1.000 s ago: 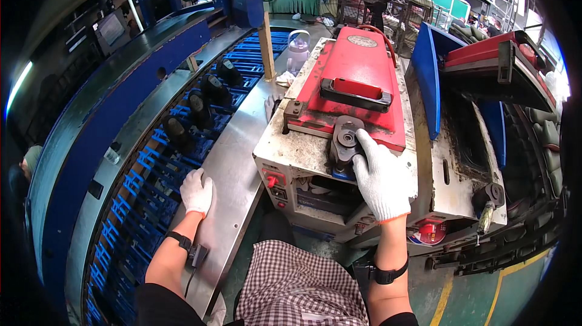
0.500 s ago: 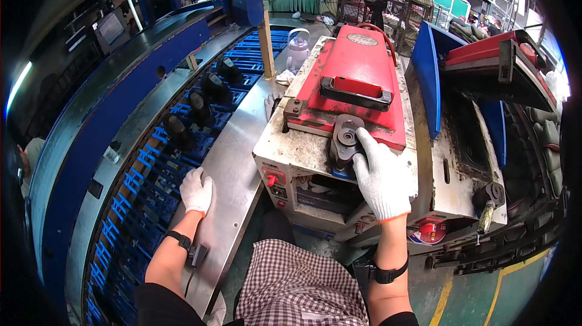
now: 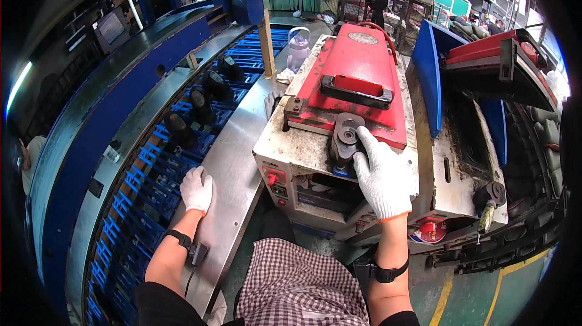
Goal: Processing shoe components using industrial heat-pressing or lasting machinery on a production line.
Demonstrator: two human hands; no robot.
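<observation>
Hands well apart, both in white knit gloves. Right hand [image 3: 385, 182] lay against the right side of a dark latch [image 3: 348, 134] at the front of a white-bodied machine; forefinger and thumb touched its edge, other fingers out of sight, so could not tell whether it gripped or merely rested. Left hand [image 3: 196, 191] lay on the steel ledge [image 3: 233, 162], fingers loosely bent, beside the blue rack [image 3: 130, 199]; underside hidden, could not tell whether anything was in it.

Latch stood upright at the front edge of the red lid [image 3: 367, 53], below its black-framed handle [image 3: 357, 98].

State of things: lid already lowered flat onto the machine body [image 3: 273, 141], latch judged to be in place over its front edge, though whether it was fully fastened could not be made out. Hand not yet off it. Contents under the lid not visible.

Neighbouring machine to the right: its second lid [image 3: 485, 50] stood raised, so that one looked not yet closed up. Four dark shoe-shaped pieces [image 3: 177, 129] sat in a row on the rack, apparently yet to be taken up.
</observation>
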